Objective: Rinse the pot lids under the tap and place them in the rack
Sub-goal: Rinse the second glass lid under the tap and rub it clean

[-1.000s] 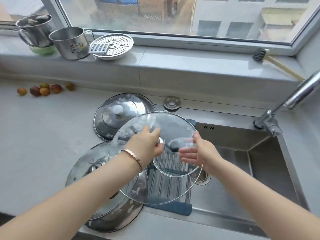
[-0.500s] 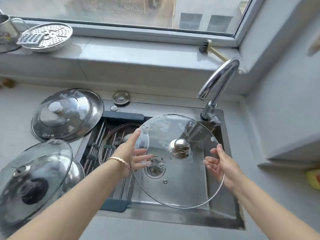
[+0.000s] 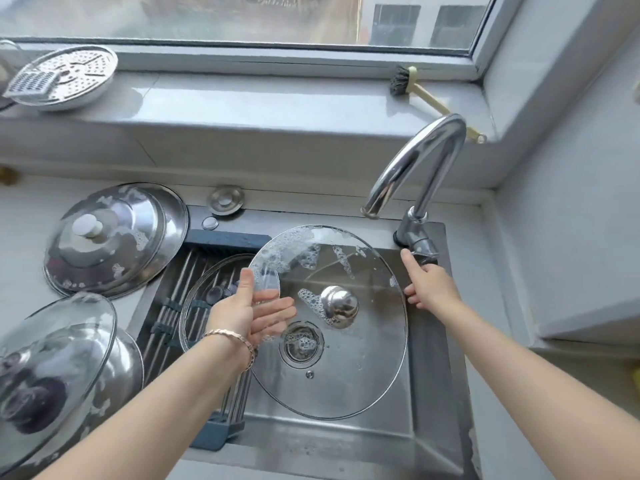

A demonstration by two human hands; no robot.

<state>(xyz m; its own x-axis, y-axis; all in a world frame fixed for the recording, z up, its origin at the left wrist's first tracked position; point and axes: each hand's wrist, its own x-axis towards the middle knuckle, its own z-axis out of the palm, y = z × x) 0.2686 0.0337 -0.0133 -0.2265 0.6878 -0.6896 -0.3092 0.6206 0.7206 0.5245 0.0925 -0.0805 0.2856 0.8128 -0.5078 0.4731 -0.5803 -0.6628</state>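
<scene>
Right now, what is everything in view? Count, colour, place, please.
large soapy glass lid with steel knob: one, clear, over steel sink
smaller glass lid: one, clear, lying on rod rack
rod rack: one, steel with blue ends, across sink's left
white-knobbed steel lid: one, silver, counter left
dark-knobbed glass lid: one, clear, stacked on another steel lid, near left
curved tap: one, chrome, right rear
small round cap: one, steel, behind sink
perforated steamer plate: one, silver, windowsill left
brush: one, dark bristles, windowsill right
left hand: pinches large lid's rim
right hand: at tap's lever

Bright window daylight (edges seemingly bowed)
</scene>
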